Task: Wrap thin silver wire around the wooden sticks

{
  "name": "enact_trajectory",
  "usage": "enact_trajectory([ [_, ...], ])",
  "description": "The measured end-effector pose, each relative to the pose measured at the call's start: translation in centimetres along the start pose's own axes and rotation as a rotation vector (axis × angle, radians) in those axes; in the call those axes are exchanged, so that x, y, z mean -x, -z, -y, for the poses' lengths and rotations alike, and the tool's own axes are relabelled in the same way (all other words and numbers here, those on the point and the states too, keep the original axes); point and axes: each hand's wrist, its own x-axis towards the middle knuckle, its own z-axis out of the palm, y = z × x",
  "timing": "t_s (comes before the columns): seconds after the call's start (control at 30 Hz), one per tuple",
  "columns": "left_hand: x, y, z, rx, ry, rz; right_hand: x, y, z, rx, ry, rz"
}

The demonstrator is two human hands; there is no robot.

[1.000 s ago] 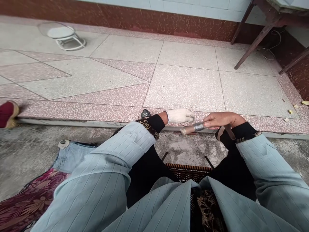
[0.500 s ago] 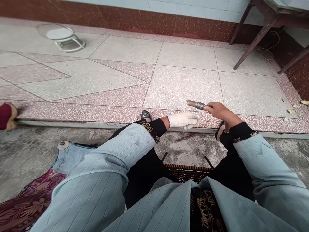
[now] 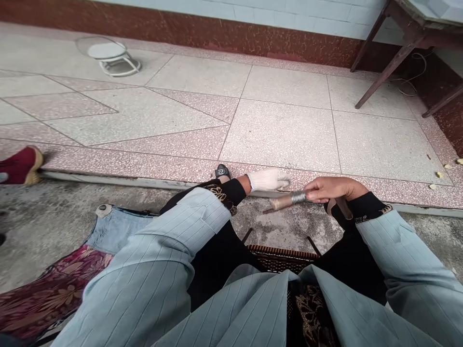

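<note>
A white knitted glove covers my left hand (image 3: 269, 179), which rests near the edge of the tiled step with its fingers curled together. Whatever those fingers hold, if anything, is hidden. In my right hand (image 3: 327, 189) is a wooden stick (image 3: 281, 202) with grey wire (image 3: 298, 197) wound round its middle. The fingers close on it behind the wire, and its bare end points left, slightly smeared by motion, below the gloved hand. Partly covered by the stick, a thin brown rod (image 3: 267, 211) lies on the concrete.
The step's edge (image 3: 108, 180) runs across in front of me. Patterned cloth and denim (image 3: 123, 229) lie at my left. A person's red shoe (image 3: 21, 166) is at far left. A white stool (image 3: 112, 53) and a wooden table (image 3: 387, 72) stand farther back. Woven wicker (image 3: 278, 258) shows between my legs.
My right hand has lowered the wire-wound stick from above the tiles to below the step's edge. My left hand stays in nearly the same place. The view has shifted slightly.
</note>
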Motion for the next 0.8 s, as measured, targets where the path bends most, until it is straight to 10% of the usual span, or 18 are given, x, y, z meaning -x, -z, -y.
enact_trajectory([
  [0.13, 0.2, -0.2, -0.3, -0.008, 0.002, -0.019, -1.0, -0.2, -0.6, 0.346, -0.287, -0.029],
  [0.3, 0.5, -0.5, -0.7, 0.026, 0.043, -0.035, -0.9, 1.7, -1.2, 0.565, -0.584, -0.467],
  [0.5, 0.9, -0.3, -1.2, 0.057, 0.051, -0.016, -0.4, 2.1, -0.7, 0.198, -0.278, -0.846],
  [0.67, 0.6, -0.4, -0.9, 0.046, 0.016, -0.023, -0.5, 0.4, 1.3, -0.162, 0.155, -0.713],
  [0.8, 0.1, -0.4, 0.3, 0.022, -0.016, -0.051, 0.1, -0.3, 2.3, -0.152, 0.24, -0.483],
])
